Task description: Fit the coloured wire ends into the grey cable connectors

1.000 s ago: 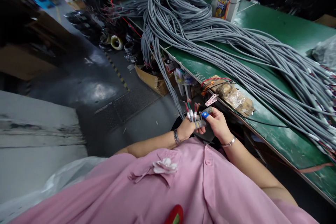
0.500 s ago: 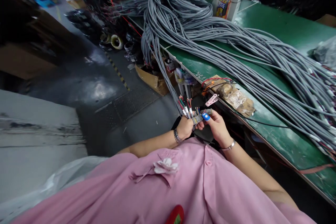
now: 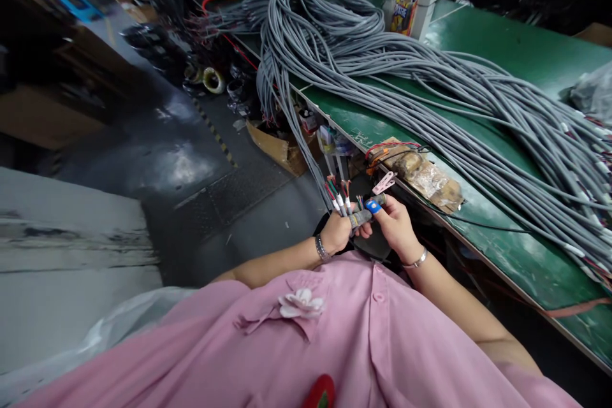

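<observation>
My left hand [image 3: 336, 232] is closed around several grey cables [image 3: 313, 162] hanging from the table's edge. Their stripped ends stand up above the fist, with white sleeves [image 3: 340, 203] and red, green and black wires. A grey cover with a yellow band seems to wrap my left thumb. Close by on the right, my right hand [image 3: 396, 223] is pinched shut, a blue wrap [image 3: 373, 206] on its thumb and a grey cover on a finger. Thin coloured wires [image 3: 360, 202] rise between the two hands. Whatever lies inside the right pinch is hidden.
A big bundle of grey cables [image 3: 406, 70] lies across the green table [image 3: 507, 38]. At the table's edge are a taped board [image 3: 425, 182] and a pink clip [image 3: 384, 183]. An open cardboard box [image 3: 275, 145] sits on the floor below. A pale panel [image 3: 71, 229] stands at left.
Both hands stay together in nearly the same place. My right thumb and fingers have shifted slightly left; the cables remain in my left hand.
</observation>
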Demonstrator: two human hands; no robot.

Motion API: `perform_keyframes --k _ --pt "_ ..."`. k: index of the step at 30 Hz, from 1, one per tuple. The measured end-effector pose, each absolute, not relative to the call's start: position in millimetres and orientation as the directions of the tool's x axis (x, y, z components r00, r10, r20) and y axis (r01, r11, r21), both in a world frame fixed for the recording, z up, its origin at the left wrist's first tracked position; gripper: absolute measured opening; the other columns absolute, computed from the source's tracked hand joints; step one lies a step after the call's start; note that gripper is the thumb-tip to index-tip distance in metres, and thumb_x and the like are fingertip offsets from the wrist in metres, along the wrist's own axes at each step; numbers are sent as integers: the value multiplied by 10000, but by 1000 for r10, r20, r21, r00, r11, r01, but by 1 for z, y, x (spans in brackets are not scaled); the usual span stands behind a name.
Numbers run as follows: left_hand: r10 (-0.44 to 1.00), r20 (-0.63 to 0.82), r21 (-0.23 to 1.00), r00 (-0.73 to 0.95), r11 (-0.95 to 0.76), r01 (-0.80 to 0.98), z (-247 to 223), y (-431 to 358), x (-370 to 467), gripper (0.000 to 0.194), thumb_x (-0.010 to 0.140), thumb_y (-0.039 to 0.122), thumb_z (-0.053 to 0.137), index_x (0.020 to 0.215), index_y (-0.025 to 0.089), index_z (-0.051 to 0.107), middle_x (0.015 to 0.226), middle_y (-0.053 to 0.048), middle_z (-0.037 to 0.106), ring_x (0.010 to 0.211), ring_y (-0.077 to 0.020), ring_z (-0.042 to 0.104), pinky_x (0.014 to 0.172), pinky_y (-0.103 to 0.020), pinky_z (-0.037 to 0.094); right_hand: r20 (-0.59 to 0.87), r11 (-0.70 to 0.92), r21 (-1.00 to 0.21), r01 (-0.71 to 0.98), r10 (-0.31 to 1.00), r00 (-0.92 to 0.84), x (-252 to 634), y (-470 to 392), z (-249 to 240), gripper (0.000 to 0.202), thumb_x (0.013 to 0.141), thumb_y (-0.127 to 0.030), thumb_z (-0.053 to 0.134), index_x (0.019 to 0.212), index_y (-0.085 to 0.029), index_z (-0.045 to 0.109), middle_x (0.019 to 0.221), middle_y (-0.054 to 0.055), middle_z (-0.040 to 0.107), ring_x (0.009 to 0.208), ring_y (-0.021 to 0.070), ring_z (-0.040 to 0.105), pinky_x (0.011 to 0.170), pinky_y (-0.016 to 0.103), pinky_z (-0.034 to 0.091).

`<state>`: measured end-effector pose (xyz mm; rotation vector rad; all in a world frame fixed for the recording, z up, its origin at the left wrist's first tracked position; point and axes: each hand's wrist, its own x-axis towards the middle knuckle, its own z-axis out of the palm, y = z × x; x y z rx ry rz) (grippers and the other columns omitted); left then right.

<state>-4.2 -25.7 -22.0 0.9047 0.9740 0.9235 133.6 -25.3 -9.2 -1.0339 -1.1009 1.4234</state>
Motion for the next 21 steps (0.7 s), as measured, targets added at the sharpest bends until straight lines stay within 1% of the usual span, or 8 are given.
perform_keyframes --k 3,5,11,13,15,17,21 --pt "947 -254 908 196 303 -290 -21 -26 0 346 723 463 687 660 134 601 547 -43 652 433 -117 581 415 -206 355 -8 -13 -986 -167 1000 -27 137 -21 -12 191 781 -364 689 735 -194 614 657 -19 598 582 110 515 579 256 429" --pt "951 -253 900 179 299 -317 -21 -25 2 339 715 455 697 658 135 600 548 -40 651 441 -118 587 415 -205 353 -17 -18 -984 -180 1000 -8 139 -20 -15 169 780 -347 691 739 -194 631 697 -11 602 616 111 510 597 255 421" --pt "956 -261 879 138 294 -375 -19 -24 6 309 710 425 702 650 140 597 536 -29 642 433 -111 576 411 -205 351 -72 -66 -967 -247 997 15 137 -21 -16 170 771 -338 696 729 -195 615 663 -26 566 576 98 475 559 243 390" --pt "955 -262 885 141 296 -359 -18 -25 6 311 709 423 704 642 138 598 539 -32 644 437 -108 576 416 -204 354 -84 -91 -962 -257 996 -41 135 -21 -13 188 786 -358 680 747 -194 596 623 -34 560 545 95 478 540 240 387" --pt "954 -262 893 147 298 -337 -19 -26 5 324 721 438 691 639 138 602 544 -37 646 439 -108 575 420 -204 355 -106 -143 -952 -270 983 -147 134 -21 -7 219 808 -402 650 780 -203 563 543 -50 539 493 102 484 517 247 393" --pt "953 -258 902 157 296 -315 -21 -27 5 332 737 451 671 648 137 610 546 -40 646 441 -108 574 419 -204 347 -132 -192 -944 -269 965 -225 134 -20 -1 256 804 -440 646 788 -212 531 482 -63 517 448 113 489 495 258 401" --pt "953 -244 918 178 287 -276 -24 -29 4 339 752 454 657 648 134 619 550 -47 647 447 -105 570 422 -204 332 -147 -193 -954 -230 969 -200 136 -20 7 286 744 -427 711 725 -209 528 497 -49 542 442 112 494 478 262 408"
